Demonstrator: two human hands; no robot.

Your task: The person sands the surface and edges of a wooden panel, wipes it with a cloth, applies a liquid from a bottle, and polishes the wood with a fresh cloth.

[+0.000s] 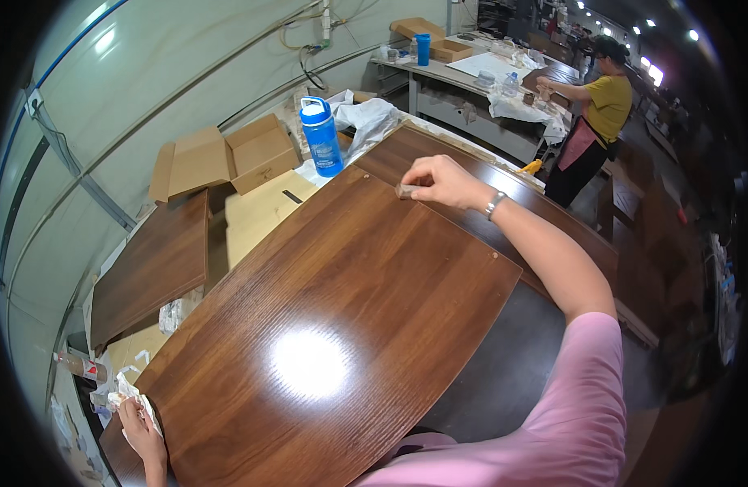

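Glossy walnut-grain rectangular panel (pixel 325 325) across the bench before you, your right hand (pixel 443 180) at its far edge, fingers pinched shut on a small brown block (pixel 406 191), your left hand (pixel 137 428) at the near-left corner clutching a crumpled white cloth (pixel 129 390), blue plastic bottle (pixel 320 135) beyond

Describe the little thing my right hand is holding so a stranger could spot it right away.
Start at the large glossy brown wooden panel across the workbench. At its far edge, the right hand pinches a small brownish block against the wood. It is the only loose piece on that panel, far smaller than the blue bottle beyond.
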